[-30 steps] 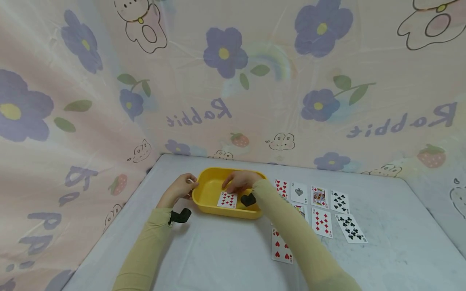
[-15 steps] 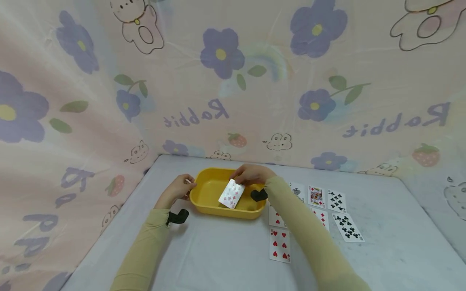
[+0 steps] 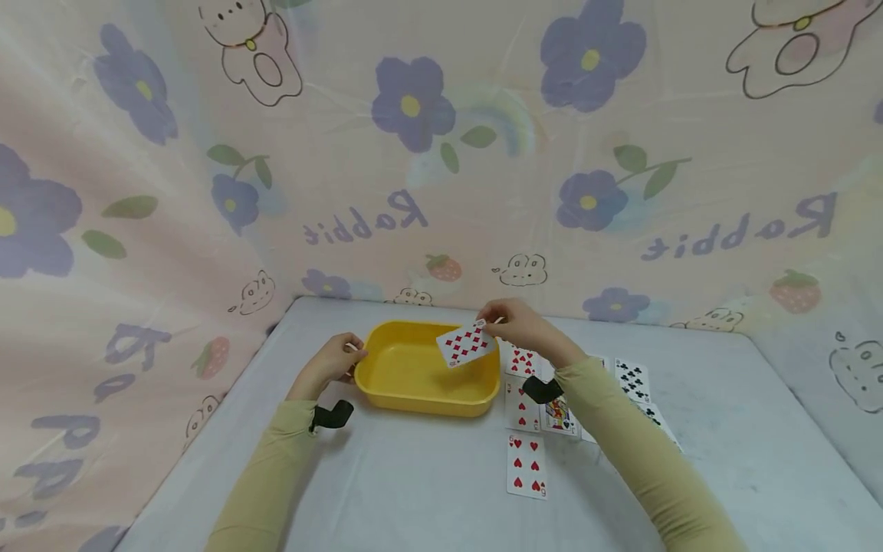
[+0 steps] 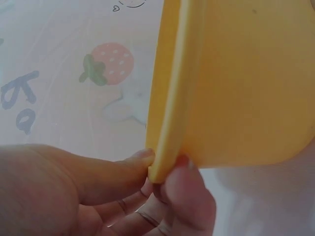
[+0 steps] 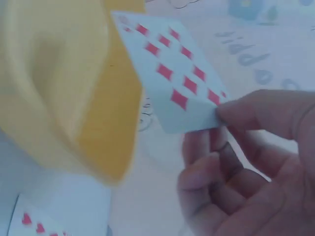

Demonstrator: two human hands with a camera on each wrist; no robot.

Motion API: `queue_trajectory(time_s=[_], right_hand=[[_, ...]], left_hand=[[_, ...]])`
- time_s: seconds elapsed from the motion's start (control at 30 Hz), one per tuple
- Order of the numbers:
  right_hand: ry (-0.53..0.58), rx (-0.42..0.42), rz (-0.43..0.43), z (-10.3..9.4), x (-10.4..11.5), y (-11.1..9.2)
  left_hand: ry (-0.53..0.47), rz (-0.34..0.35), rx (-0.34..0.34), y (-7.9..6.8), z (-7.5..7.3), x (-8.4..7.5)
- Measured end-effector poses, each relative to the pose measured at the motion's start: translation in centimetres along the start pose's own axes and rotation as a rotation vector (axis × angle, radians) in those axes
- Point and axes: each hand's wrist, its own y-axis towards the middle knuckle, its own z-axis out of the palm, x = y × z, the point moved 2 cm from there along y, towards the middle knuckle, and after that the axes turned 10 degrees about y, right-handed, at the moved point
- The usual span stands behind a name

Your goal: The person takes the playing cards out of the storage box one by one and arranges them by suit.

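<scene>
A playing card with red diamonds (image 3: 464,345) is up off the tub's floor, tilted, over the right end of a yellow plastic tub (image 3: 421,404). My right hand (image 3: 520,325) pinches one corner of it. In the right wrist view the thumb lies on the printed face of the diamond card (image 5: 170,73), and the fingers curl behind. My left hand (image 3: 331,362) holds the tub's left rim. The left wrist view has its thumb and a finger on either side of the rim of the yellow tub (image 4: 184,73). Inside the tub I see no other card.
Several face-up cards lie right of the tub, among them a heart card (image 3: 526,466), a face card (image 3: 560,418) and a club card (image 3: 632,379). My right sleeve (image 3: 635,445) covers some. A printed curtain (image 3: 441,176) hangs behind the white-covered table (image 3: 414,483).
The diamond card lay in the tub; my right hand has picked it up and carried it up and right towards the tub's right rim. My left hand keeps holding the left rim.
</scene>
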Motion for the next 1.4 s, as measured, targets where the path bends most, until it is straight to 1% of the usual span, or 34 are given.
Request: queue_trajectory(time_s=[0.1, 0.2, 0.3, 0.4, 0.6, 0.7, 0.8, 0.9, 1.0, 1.17, 1.27, 1.4], right_hand=[[0.084, -0.063, -0.032, -1.3, -0.2, -2.0], [0.187, -0.09, -0.025, -2.4, -0.6, -4.1], [0.253, -0.101, 0.012, -3.4, -1.3, -6.4], [0.308, -0.113, 0.067, -4.1, -2.6, -8.9], [0.389, -0.115, 0.132, -4.7, -6.1, -14.0], [0.382, -0.108, 0.176, -4.8, -7.5, -16.3], [0.391, -0.058, 0.214, -5.0, -8.7, -18.5], [0.407, -0.004, 0.273, -5.2, -9.7, -20.7], [0.405, 0.019, 0.345, -5.4, -10.6, -22.8], [0.373, 0.022, 0.447, -5.0, -12.0, -25.3], [0.411, 0.048, 0.487, -4.0, -12.7, -26.2], [0.484, 0.061, 0.49, -2.5, -13.3, -26.6]], left_hand=[[0.001, 0.004, 0.002, -0.1, 0.0, 0.0], [-0.003, 0.006, 0.005, -0.1, 0.1, 0.1], [-0.006, 0.01, 0.005, 0.0, 0.1, 0.2], [-0.008, 0.011, 0.004, 0.1, 0.1, 0.2], [-0.003, 0.006, 0.01, 0.0, 0.1, 0.2], [0.006, 0.01, 0.009, -0.1, 0.0, 0.1], [0.008, 0.012, 0.009, 0.0, 0.0, 0.0], [0.007, 0.014, 0.016, -0.1, 0.1, 0.0], [0.002, 0.007, 0.019, 0.0, 0.1, 0.1], [0.003, 0.004, 0.01, 0.2, 0.1, 0.3], [0.004, 0.005, 0.005, 0.2, 0.1, 0.3], [0.002, 0.0, 0.007, 0.2, 0.1, 0.2]])
